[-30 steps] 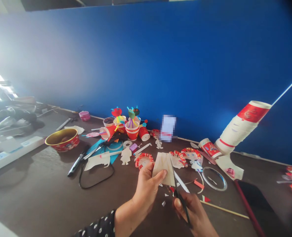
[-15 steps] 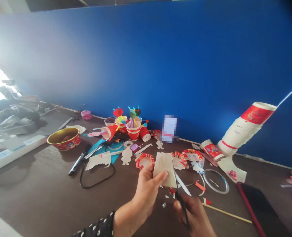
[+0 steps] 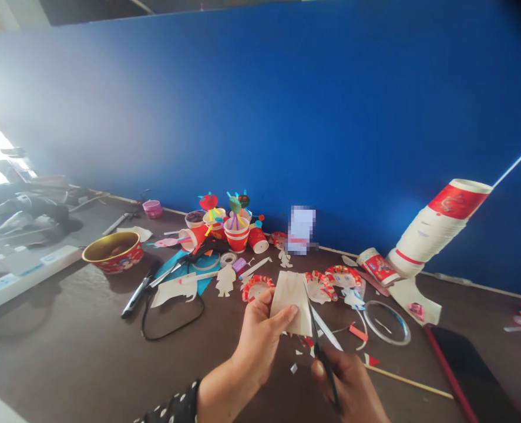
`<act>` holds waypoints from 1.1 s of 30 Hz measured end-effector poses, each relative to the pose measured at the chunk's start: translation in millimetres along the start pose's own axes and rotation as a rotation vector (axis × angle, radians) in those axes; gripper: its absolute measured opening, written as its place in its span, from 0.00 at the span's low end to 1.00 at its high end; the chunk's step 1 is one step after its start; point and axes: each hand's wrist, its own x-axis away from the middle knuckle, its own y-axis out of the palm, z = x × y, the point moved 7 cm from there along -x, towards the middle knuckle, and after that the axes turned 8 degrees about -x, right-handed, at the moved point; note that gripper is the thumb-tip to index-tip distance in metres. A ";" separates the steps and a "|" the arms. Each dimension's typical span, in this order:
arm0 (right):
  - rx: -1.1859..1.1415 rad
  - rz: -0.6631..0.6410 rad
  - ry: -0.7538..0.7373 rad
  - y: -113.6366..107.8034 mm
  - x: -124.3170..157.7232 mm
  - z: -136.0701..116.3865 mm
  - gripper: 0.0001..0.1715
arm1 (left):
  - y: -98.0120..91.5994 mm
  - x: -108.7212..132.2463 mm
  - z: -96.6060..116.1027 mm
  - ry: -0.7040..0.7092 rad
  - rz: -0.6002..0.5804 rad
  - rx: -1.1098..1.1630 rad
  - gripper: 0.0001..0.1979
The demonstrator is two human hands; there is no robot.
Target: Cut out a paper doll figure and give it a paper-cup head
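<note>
My left hand (image 3: 258,338) pinches a piece of beige paper (image 3: 291,301) between thumb and fingers, holding it above the dark table. My right hand (image 3: 346,390) grips black-handled scissors (image 3: 324,358), with their long blades reaching up to the paper's lower right edge. I cannot tell whether the blades are cutting the paper. Small paper scraps (image 3: 293,368) lie on the table under my hands. Red-trimmed paper plate crafts (image 3: 319,286) lie just beyond the paper.
A dark table (image 3: 66,346) meets a blue wall (image 3: 260,106). On it are decorated red cups (image 3: 237,234), a gold-rimmed red bowl (image 3: 113,251), a long stack of paper cups (image 3: 436,226), a black phone (image 3: 463,370), and a white power strip (image 3: 22,279) at the left.
The beige paper has tilted slightly in my left hand. The scissors remain at its lower right edge, and the whole view has shifted a little.
</note>
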 end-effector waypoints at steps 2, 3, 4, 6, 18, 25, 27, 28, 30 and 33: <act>0.015 0.000 0.002 -0.1 0.8 -1.2 0.24 | -0.1 0.1 0.6 0.004 0.001 0.002 0.14; 0.027 0.005 -0.005 -0.5 1.2 -2.7 0.24 | 0.0 0.2 0.6 0.005 -0.001 0.003 0.14; 0.037 0.010 -0.014 -1.1 1.5 -4.1 0.24 | 0.2 0.3 0.4 0.005 -0.004 0.005 0.14; 0.055 0.012 -0.023 -1.9 2.0 -5.6 0.25 | 0.5 0.2 -0.1 -0.004 -0.010 0.006 0.14; 0.124 0.006 -0.032 -13.4 0.7 -0.2 0.20 | -3.7 -6.0 7.0 -0.062 -0.066 -0.121 0.14; 0.036 0.017 0.074 -13.6 -1.0 19.5 0.18 | -5.0 -5.6 7.6 -0.083 -0.020 -0.150 0.13; 0.020 0.015 0.105 -12.1 -0.8 20.8 0.17 | -2.7 -4.3 6.6 -0.092 -0.029 -0.137 0.13; 0.012 0.009 0.113 -11.5 -0.7 20.2 0.17 | -1.1 -3.7 5.6 -0.094 -0.041 -0.127 0.14; -0.018 -0.014 0.109 -10.1 -0.8 17.3 0.19 | 2.2 -2.5 2.2 -0.107 -0.072 -0.105 0.15; -0.051 -0.029 0.083 -10.8 -1.3 13.5 0.22 | 5.6 -0.8 -3.7 -0.139 -0.108 -0.074 0.18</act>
